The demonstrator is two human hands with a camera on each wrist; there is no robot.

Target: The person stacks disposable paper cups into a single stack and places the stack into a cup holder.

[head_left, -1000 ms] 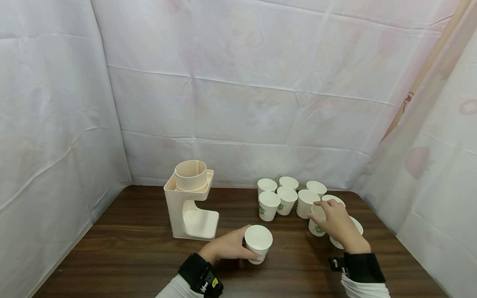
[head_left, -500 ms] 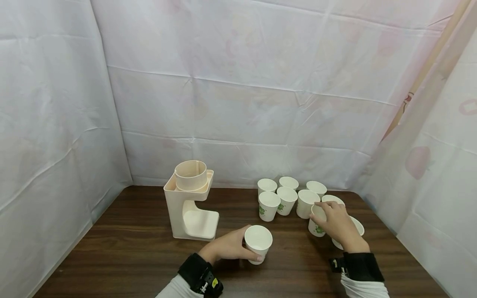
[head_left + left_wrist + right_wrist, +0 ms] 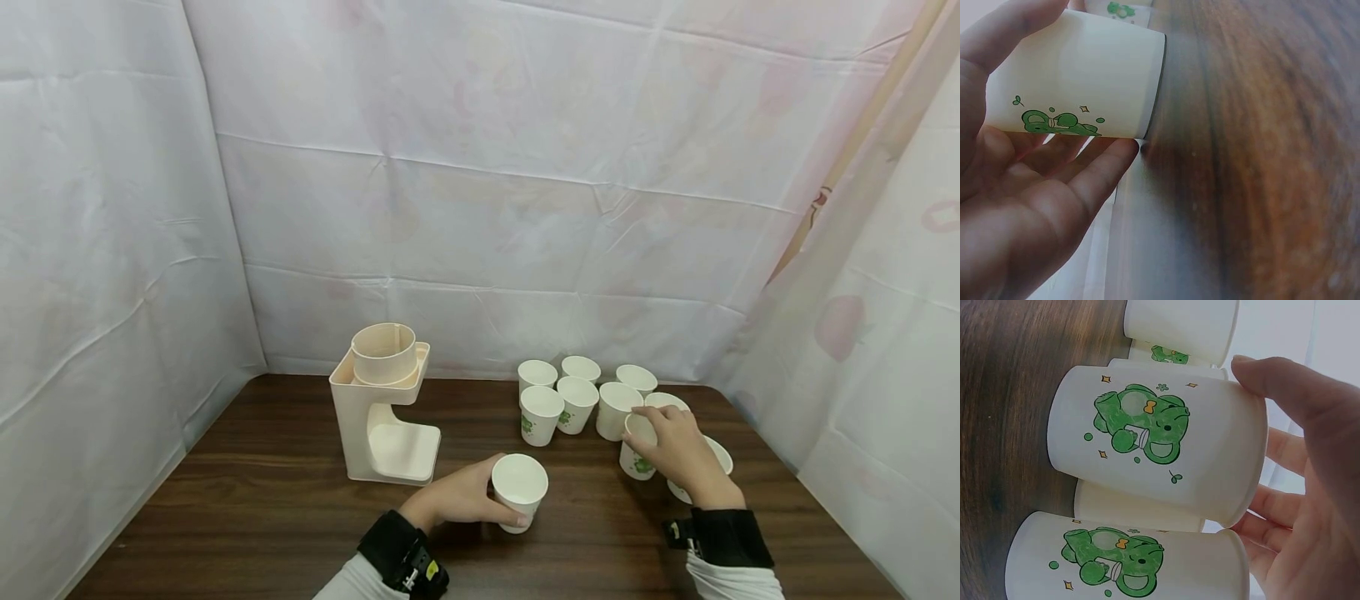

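My left hand (image 3: 461,496) holds a white paper cup (image 3: 520,483) upright at the front middle of the table, thumb on one side and fingers round the other. In the left wrist view that paper cup (image 3: 1085,69) carries a green cartoon print near my fingers. Over on the right, my right hand (image 3: 681,446) grips another white paper cup (image 3: 636,462) near its rim. The right wrist view shows the green bear on this cup (image 3: 1147,437), my thumb at the rim and my fingers partly hidden behind it. Its base appears to be at table level.
Several more paper cups (image 3: 542,417) stand upright behind and left of my right hand. One paper cup (image 3: 722,454) is partly hidden by that hand. A cream plastic stand (image 3: 351,429) with a round holder (image 3: 385,362) on top is left of centre. White curtains (image 3: 480,208) enclose the table.
The cup just behind my right hand has shifted slightly left, and the cup in that hand has moved a touch. My left hand and its cup look the same.
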